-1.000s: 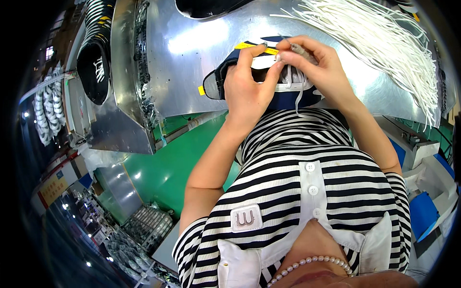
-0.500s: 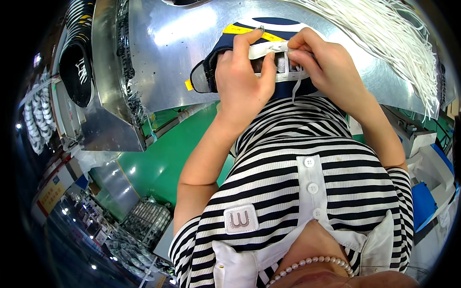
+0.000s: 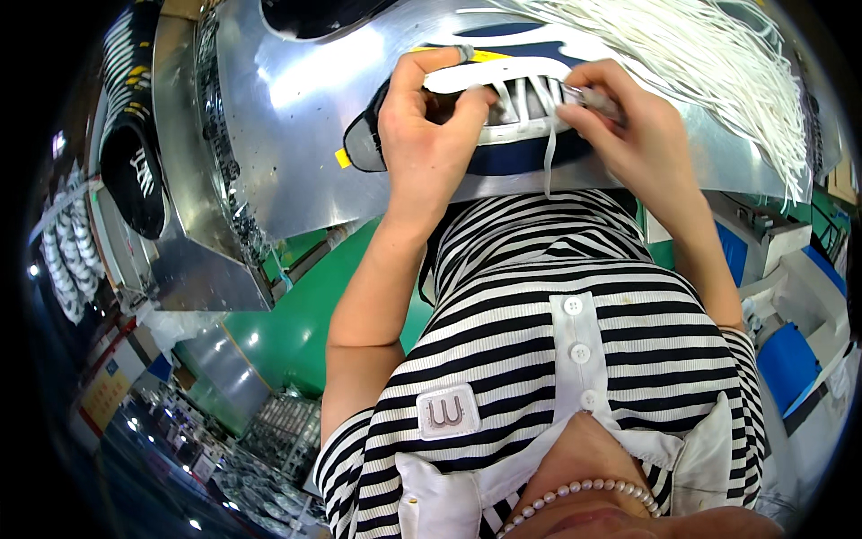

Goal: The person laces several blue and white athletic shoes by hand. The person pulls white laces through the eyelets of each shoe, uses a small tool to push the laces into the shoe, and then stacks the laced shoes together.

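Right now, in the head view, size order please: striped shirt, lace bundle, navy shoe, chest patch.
1. Striped shirt
2. Lace bundle and navy shoe: unsure; left hand and right hand partly hide the shoe
3. Chest patch

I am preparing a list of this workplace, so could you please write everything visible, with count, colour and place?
Worked shoe: one, navy-white-yellow, under both hands
Threaded lace: count unclear, white, in that shoe
Handheld tool: one, greyish, blurred, in right hand
Loose laces: many, white, upper right
Table: one, silvery, beneath worked shoe
Dark shoe: one, black, cut off at top
Left-side shoes: several, black-white, left
Hanging bundles: several, whitish, far left
Sign: one, yellow-red, lower left
Floor: one, green, below table
Equipment: count unclear, blue-white, right
Shirt: one, black-white, lower centre
Necklace: one, pearly, bottom
Left hand: one, bare, at shoe opening
Right hand: one, bare, above shoe's right part
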`<action>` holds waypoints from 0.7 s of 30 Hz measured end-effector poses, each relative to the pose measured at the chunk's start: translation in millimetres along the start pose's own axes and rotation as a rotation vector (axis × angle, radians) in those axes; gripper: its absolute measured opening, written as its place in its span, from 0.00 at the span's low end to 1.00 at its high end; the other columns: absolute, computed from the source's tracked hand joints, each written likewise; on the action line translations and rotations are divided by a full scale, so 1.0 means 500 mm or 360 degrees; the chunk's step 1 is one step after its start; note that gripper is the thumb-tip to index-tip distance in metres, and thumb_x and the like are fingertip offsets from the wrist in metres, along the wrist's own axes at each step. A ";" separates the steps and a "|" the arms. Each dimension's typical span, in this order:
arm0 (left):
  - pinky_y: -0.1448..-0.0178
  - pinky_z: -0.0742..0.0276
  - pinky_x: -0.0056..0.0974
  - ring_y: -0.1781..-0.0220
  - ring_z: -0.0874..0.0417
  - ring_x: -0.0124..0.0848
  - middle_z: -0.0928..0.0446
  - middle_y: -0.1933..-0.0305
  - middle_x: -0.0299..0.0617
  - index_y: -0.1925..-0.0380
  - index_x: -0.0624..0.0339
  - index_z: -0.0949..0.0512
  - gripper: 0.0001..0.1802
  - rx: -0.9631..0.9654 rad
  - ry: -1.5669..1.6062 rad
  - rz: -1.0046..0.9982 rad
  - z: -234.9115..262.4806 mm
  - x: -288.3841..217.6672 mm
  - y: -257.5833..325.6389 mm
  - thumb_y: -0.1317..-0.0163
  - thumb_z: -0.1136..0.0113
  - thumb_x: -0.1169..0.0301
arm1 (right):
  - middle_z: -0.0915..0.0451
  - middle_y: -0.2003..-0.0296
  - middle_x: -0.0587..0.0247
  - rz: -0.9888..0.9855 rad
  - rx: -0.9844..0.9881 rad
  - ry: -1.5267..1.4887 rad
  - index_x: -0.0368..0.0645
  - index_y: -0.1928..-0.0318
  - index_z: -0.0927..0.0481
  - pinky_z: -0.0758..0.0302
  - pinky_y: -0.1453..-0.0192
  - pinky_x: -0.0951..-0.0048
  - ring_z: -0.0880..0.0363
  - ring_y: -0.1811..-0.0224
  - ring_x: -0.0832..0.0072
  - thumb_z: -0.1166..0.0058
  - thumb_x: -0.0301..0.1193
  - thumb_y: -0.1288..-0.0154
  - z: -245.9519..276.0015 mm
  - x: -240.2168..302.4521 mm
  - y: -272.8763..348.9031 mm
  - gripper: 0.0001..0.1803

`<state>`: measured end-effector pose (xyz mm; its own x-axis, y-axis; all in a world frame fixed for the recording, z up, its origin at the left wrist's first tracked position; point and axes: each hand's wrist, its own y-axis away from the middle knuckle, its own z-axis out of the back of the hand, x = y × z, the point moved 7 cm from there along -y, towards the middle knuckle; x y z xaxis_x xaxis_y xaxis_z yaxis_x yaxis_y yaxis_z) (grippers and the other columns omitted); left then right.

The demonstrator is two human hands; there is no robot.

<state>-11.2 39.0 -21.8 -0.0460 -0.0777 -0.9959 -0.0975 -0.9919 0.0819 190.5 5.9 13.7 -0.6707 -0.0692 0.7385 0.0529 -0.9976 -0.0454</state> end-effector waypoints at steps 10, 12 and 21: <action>0.44 0.26 0.46 0.48 0.20 0.49 0.22 0.48 0.52 0.45 0.65 0.28 0.29 0.0229 -0.1588 -0.0579 -0.051 -0.158 0.070 0.43 0.30 0.64 | 0.26 0.83 0.64 -0.0402 -0.0092 -0.0746 0.40 0.62 0.19 0.35 0.74 0.71 0.30 0.82 0.76 0.43 0.39 0.32 -0.017 -0.097 0.011 0.14; 0.52 0.26 0.43 0.52 0.19 0.44 0.19 0.52 0.43 0.52 0.60 0.23 0.23 0.0306 -0.1730 -0.0934 -0.095 -0.148 0.082 0.47 0.28 0.65 | 0.25 0.82 0.65 -0.0363 0.0142 -0.0563 0.39 0.62 0.18 0.34 0.74 0.72 0.30 0.81 0.78 0.42 0.39 0.33 -0.029 -0.074 0.030 0.14; 0.58 0.24 0.41 0.64 0.18 0.43 0.19 0.65 0.47 0.62 0.64 0.19 0.12 0.0148 -0.1387 -0.0983 -0.087 -0.115 0.031 0.47 0.31 0.76 | 0.23 0.76 0.75 -0.0604 0.0925 -0.1584 0.40 0.58 0.15 0.34 0.68 0.85 0.28 0.73 0.88 0.37 0.32 0.36 -0.111 -0.042 0.122 0.10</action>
<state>33.0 24.0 35.0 -0.6530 0.5702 -0.4986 -0.4204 -0.8204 -0.3876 166.4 -53.7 -42.0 0.1327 0.5187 0.8446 0.4720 -0.7824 0.4063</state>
